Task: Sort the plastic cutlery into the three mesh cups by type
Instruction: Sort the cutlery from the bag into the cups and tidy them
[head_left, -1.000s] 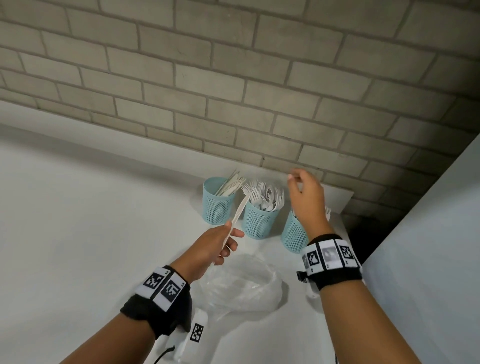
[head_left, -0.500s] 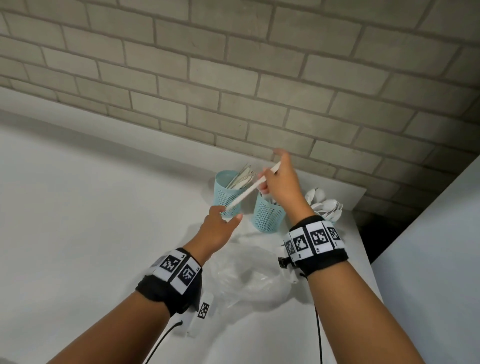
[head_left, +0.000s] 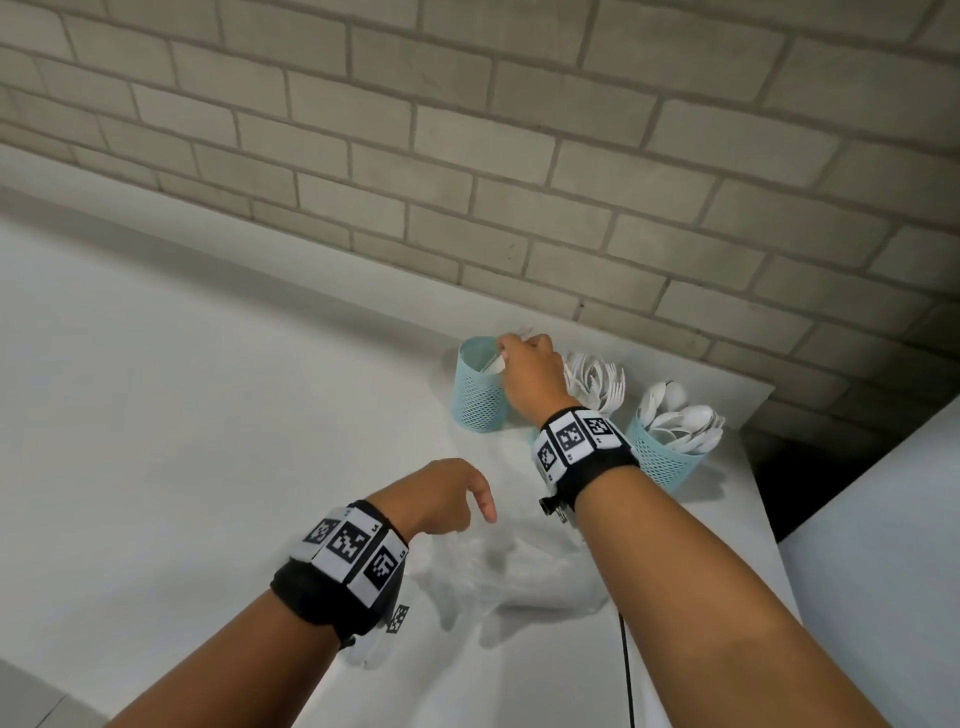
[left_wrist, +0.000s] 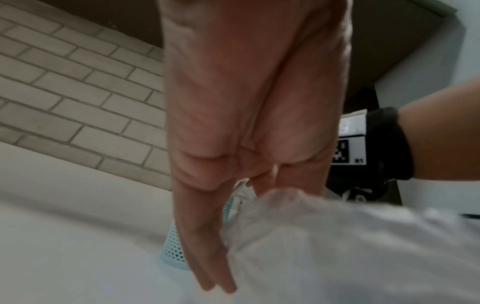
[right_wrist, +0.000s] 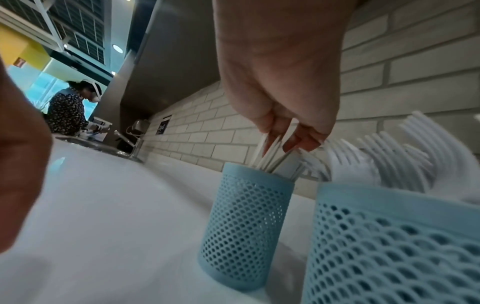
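Three light-blue mesh cups stand by the brick wall. The left cup (head_left: 480, 395) (right_wrist: 246, 216) holds white knives (right_wrist: 270, 158), the middle cup (right_wrist: 389, 246) holds forks (head_left: 597, 382) (right_wrist: 389, 164), and the right cup (head_left: 660, 462) holds spoons (head_left: 680, 421). My right hand (head_left: 506, 358) (right_wrist: 285, 142) is over the left cup, its fingertips pinching the top of a knife that stands in the cup among the others. My left hand (head_left: 452, 499) (left_wrist: 218, 286) hangs lower with straight fingers, holding nothing, its fingertips against the clear plastic bag (head_left: 519, 571) (left_wrist: 337, 246).
The crumpled bag lies on the white counter (head_left: 208, 415) between my forearms. A white device with a marker tag (head_left: 395, 621) and a black cable (head_left: 626, 665) lie near the front. A pale cabinet side (head_left: 883, 519) rises at the right. Another person (right_wrist: 67, 111) stands far off.
The knife went from my left hand to my right hand, which carried it left and down into the left cup. My left hand let go and dropped toward the bag.
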